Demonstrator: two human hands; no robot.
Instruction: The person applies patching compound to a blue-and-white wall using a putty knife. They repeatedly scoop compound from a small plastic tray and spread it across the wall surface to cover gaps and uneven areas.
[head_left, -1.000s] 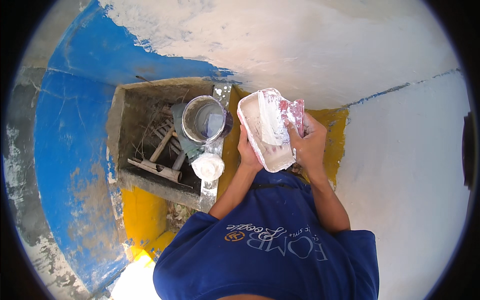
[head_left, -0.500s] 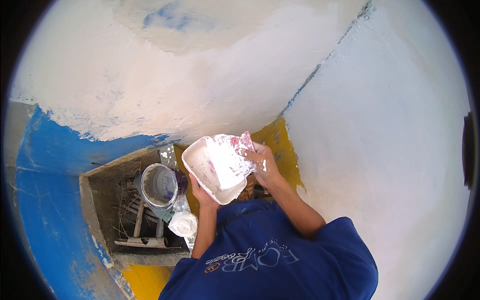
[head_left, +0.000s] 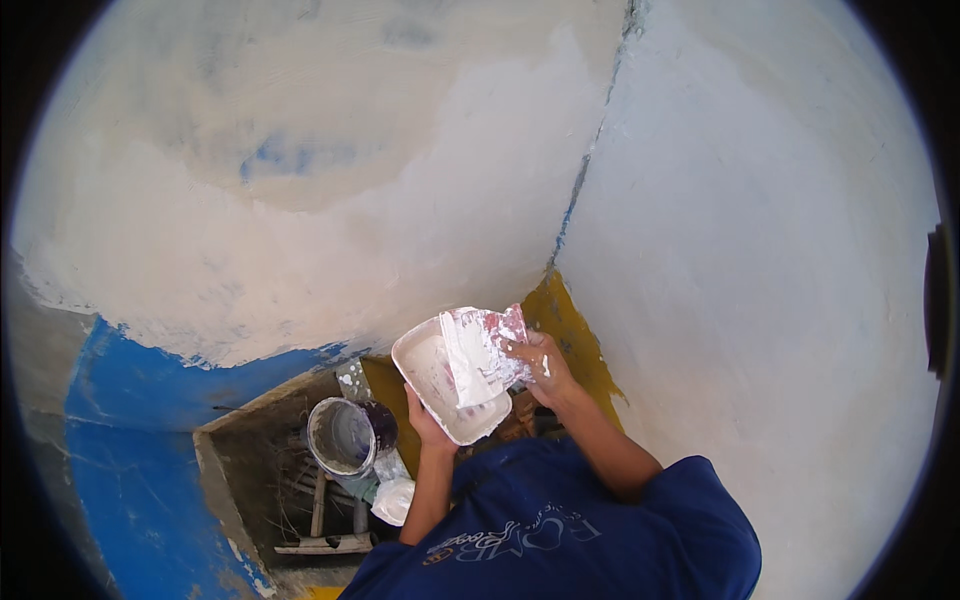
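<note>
A shallow white plastic tub [head_left: 422, 362], smeared with pale filler, rests in my left hand [head_left: 428, 428], whose fingers wrap its left side and underside. Over the tub's right half lies a wide putty spreader [head_left: 474, 358], its face coated with white filler and reddish near the grip. My right hand [head_left: 548, 372] pinches the spreader at its right end, with white spots of filler on the fingers. The spreader's blade covers part of the tub's inside and its right rim.
Left of the tub stands a dark bucket [head_left: 384, 428] with a grey-smeared inside. A crumpled white bag or cup [head_left: 394, 502] sits below it. Behind them is a concrete box [head_left: 216, 470] holding sticks and bamboo. Two filler-coated walls [head_left: 330, 260] meet at a cracked corner [head_left: 580, 185].
The view has tilted up, so tub, bucket and hands appear lower and further right. The spreader has shifted toward the tub's right side, baring more of its inside. Both hands keep their hold.
</note>
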